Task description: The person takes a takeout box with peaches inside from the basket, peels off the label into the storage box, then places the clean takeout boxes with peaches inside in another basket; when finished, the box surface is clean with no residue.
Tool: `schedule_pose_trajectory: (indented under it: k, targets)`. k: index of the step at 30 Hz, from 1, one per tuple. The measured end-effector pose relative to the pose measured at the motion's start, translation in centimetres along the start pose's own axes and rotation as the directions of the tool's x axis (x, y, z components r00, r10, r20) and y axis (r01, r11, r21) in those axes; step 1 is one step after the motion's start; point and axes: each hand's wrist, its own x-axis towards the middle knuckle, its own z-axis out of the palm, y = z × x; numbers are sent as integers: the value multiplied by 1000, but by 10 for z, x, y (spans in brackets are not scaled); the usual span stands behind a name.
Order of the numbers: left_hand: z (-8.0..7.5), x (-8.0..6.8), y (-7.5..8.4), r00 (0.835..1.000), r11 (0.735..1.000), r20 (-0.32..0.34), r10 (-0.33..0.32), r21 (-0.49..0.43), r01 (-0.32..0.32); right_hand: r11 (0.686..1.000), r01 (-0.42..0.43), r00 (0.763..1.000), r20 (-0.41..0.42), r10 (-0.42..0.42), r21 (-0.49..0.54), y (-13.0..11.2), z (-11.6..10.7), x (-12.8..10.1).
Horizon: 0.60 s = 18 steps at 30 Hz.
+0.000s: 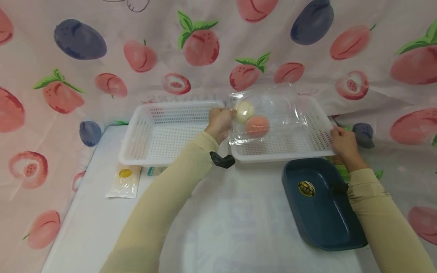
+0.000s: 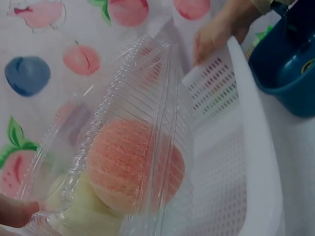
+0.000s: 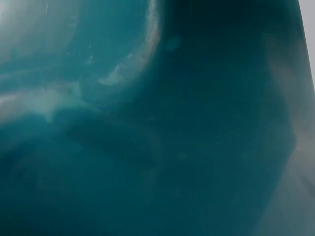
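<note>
Two hands: both at work around the right white basket (image 1: 308, 146), one lifting, one steadying.
Left hand: the left hand (image 1: 220, 123) pinches the near-left corner of a clear plastic clamshell box (image 1: 269, 113); in the left wrist view a fingertip (image 2: 17, 212) presses that corner, so the grip is closed on the box.
Clamshell box: held tilted above the right basket's floor, apparently clear of the mesh, its lid closed so the contents stay inside while it hangs from one corner.
Contents: a pink peach-like fruit (image 2: 130, 164) sits against a pale yellowish one (image 2: 81, 216); both have slid to the lower end of the tilted box.
Right hand: the right hand (image 1: 345, 144) holds the right rim of the same basket, fingers curled over the edge, most likely to keep the light basket from shifting.
Left basket: a second white basket (image 1: 164, 132) stands just beside the first, their rims almost touching.
Blue tray: a dark blue tray (image 1: 321, 203) lies on the tabletop (image 1: 218, 227) under the right forearm; the right wrist view shows only its blue surface.
Other items: a sealed packet (image 1: 124, 181) with a yellow spot lies in front of the left basket.
Backdrop: fruit-print cloth (image 1: 102, 57) drapes behind and beside the tabletop.
</note>
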Motion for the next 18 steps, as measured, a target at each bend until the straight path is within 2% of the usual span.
schedule_pose_trajectory:
  k: [4,7,13,18]
  targets:
    - [13,11,-11,999,1000,-36,-4,15,5,1000,-8,1000,6,8,-7,0,0,1]
    - [21,15,-18,999,997,-32,-15,79,17,1000,-2,1000,6,2,-20,0,0,2]
    - [35,21,-32,996,972,-74,-57,223,72,999,20,1000,-10,-20,-36,-1,2,4]
    - [46,25,-41,994,953,-88,-64,289,87,999,11,999,-34,-13,-50,0,2,2]
